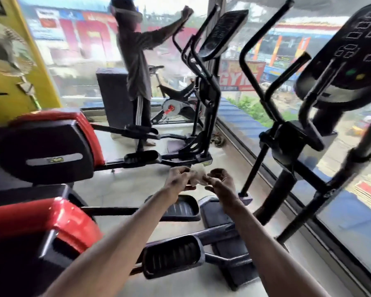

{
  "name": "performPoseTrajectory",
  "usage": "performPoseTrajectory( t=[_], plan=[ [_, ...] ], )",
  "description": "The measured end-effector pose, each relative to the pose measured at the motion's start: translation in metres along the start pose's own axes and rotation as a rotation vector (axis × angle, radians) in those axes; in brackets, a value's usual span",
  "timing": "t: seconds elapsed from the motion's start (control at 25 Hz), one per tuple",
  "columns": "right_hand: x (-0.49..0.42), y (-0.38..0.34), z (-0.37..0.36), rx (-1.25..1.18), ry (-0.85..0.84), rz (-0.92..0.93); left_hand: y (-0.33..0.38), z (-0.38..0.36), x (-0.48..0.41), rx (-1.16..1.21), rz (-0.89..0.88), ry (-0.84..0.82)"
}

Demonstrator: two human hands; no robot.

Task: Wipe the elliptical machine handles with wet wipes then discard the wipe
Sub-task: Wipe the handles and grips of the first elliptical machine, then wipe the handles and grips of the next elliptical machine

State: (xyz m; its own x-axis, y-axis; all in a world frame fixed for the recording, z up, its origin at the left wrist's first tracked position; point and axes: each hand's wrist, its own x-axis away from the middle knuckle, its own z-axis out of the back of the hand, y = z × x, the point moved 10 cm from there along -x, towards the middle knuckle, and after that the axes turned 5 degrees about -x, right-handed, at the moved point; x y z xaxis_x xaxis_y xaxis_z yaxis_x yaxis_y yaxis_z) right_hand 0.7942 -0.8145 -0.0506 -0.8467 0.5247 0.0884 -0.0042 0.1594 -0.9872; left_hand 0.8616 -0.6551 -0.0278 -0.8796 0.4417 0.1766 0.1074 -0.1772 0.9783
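Both my arms reach forward over the pedals of the near elliptical. My left hand (pixel 177 179) and my right hand (pixel 220 182) pinch a small crumpled white wet wipe (pixel 196 175) between them, fingers curled on its two ends. The near elliptical's black handles (pixel 257 52) rise at the right, well above and beyond my hands, beside its console (pixel 351 50). Neither hand touches a handle.
A second elliptical (pixel 201 86) stands further ahead, with another person (pixel 137 67) beside it reaching up to its handle. Red and black flywheel housings (pixel 45 151) fill the left. Foot pedals (pixel 174 256) lie below my arms. A glass window wall (pixel 287 168) runs along the right.
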Motion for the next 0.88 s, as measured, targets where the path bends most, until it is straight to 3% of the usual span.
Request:
performPoseTrajectory(
  t=[0.16, 0.32, 0.6, 0.8, 0.88],
  plan=[
    [0.041, 0.022, -0.165, 0.118, -0.311, 0.038, -0.038, 0.164, 0.06, 0.036, 0.084, 0.272],
    [0.126, 0.06, -0.341, 0.241, -0.65, 0.081, -0.07, 0.315, 0.149, 0.124, 0.185, 0.442],
    [0.255, 0.095, -0.605, 0.322, -0.864, 0.315, -0.125, 0.553, 0.3, 0.264, 0.212, 0.757],
    [0.325, 0.135, -0.765, 0.153, -1.081, 0.054, -0.164, 0.698, 0.368, 0.246, 0.213, 0.88],
    [0.335, 0.149, -0.818, 0.103, -1.093, -0.063, -0.175, 0.747, 0.373, 0.236, 0.212, 0.893]
  ],
)
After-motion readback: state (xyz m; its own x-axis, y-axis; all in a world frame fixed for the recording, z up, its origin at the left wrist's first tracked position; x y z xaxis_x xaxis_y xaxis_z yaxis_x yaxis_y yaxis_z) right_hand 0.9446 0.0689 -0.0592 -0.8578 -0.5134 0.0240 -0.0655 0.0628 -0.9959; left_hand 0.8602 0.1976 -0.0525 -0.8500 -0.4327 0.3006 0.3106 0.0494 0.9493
